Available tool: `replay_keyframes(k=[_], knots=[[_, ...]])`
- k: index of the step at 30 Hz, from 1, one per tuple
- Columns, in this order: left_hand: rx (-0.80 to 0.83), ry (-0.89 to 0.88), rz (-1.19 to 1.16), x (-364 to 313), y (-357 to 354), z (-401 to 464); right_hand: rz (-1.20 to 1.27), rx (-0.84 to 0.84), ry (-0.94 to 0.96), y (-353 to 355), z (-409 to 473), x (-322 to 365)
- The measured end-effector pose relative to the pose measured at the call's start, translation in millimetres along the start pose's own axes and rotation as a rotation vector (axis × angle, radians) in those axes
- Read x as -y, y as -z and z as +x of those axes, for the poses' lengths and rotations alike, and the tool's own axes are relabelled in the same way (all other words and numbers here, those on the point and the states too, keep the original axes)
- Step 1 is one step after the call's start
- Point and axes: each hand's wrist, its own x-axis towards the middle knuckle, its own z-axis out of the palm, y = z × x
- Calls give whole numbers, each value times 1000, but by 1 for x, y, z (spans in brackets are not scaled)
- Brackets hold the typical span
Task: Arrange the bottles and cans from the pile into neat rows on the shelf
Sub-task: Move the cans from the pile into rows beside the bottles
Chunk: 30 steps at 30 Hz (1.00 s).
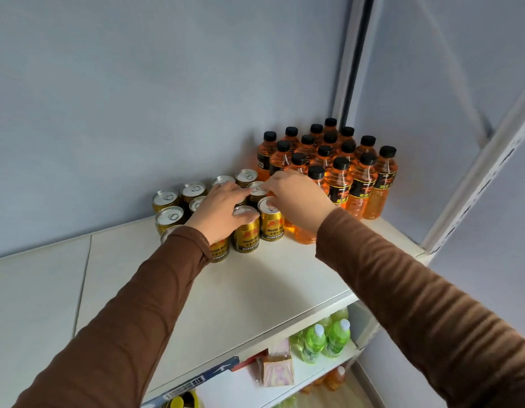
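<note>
Several gold cans (166, 198) with silver tops stand in rows at the back of the white top shelf (255, 284). To their right, several orange bottles (362, 184) with black caps stand packed in rows in the corner. My left hand (223, 209) lies palm down across the can tops, fingers resting on a front can (246, 231). My right hand (296, 195) reaches in from the right, fingertips on the top of a neighbouring gold can (271, 220). Whether either hand grips a can is not clear.
A grey wall runs behind the shelf, with a white slotted upright (473, 184) at the right. The lower shelf holds green bottles (326, 340), a pink-patterned packet (277, 372) and a blue box edge (202, 378). More orange bottles (334, 378) show further down.
</note>
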Motion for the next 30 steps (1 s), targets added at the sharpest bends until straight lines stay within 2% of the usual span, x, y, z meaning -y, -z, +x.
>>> replay_keyframes(k=[4, 9, 12, 16, 22, 24, 30], knots=[[-87, -78, -113, -36, 4, 3, 207, -255, -35, 23, -37, -20], [-156, -124, -206, -89, 1, 17, 369, -415, -105, 48, -66, -78], [-197, -110, -162, -120, -3, 33, 376, -383, -183, 54, -73, -134], [-242, -94, -12, -162, -12, 64, 348, -268, -200, 50, -73, -194], [-132, 41, 197, -193, -33, 100, 427, -45, -131, 40, -59, -230], [-124, 83, 189, -195, -37, 102, 443, 5, -118, 38, -55, -233], [-210, 136, 129, -202, -42, 101, 386, -69, -158, 36, -49, -234]])
